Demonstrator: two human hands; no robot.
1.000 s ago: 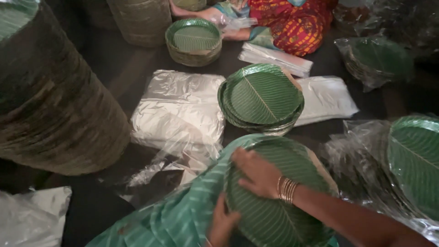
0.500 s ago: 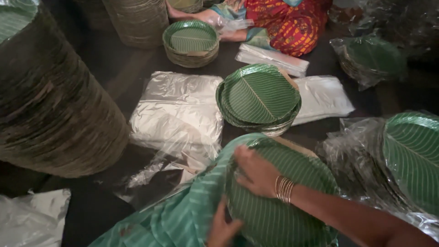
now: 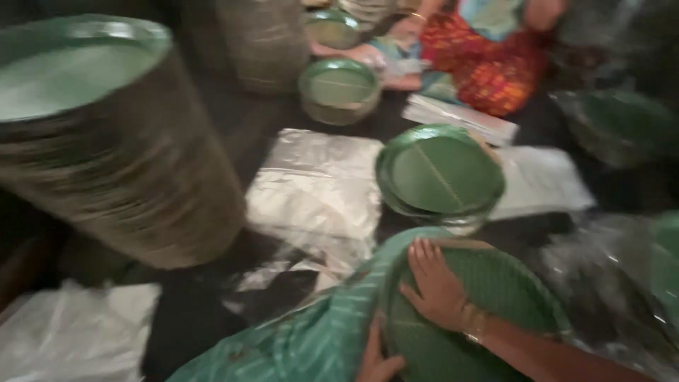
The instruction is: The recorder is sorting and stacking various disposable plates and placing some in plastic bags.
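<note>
Stacks of green leaf-patterned plates filled the floor, and going by how they lay, the packing looked only partly done. At the far left a tall stack of plates (image 3: 120, 148) rose almost to the camera, loose and unwrapped, with a crumpled white plastic sheet (image 3: 71, 332) on the floor below it. Further right, flat clear plastic bags (image 3: 318, 187) lay spread and empty, which I took as a sign that plenty of bagging remained. Behind them stood a small plate pile (image 3: 339, 88), and to its right a low pile of plates (image 3: 440, 173) sat on the floor, bare of any wrapping, beside more flat white bags (image 3: 541, 180).

Nearest the camera, the person's left hand (image 3: 378, 361) gripped the lower rim of the plate bundle (image 3: 488, 311), thumb up against the edge, the fingers hidden beneath. The right hand (image 3: 440, 290), bangles at the wrist, lay flat and open on top of that bundle, fingers spread, pressing rather than grasping. The bundle rested on the person's lap against green striped cloth (image 3: 304, 339). Whether a bag already covered it, I could not tell through the blur.

At the far right, wrapped plates (image 3: 622, 127) glinted under plastic, seemingly finished, and another person in red patterned cloth (image 3: 488, 64) sat at the back.
</note>
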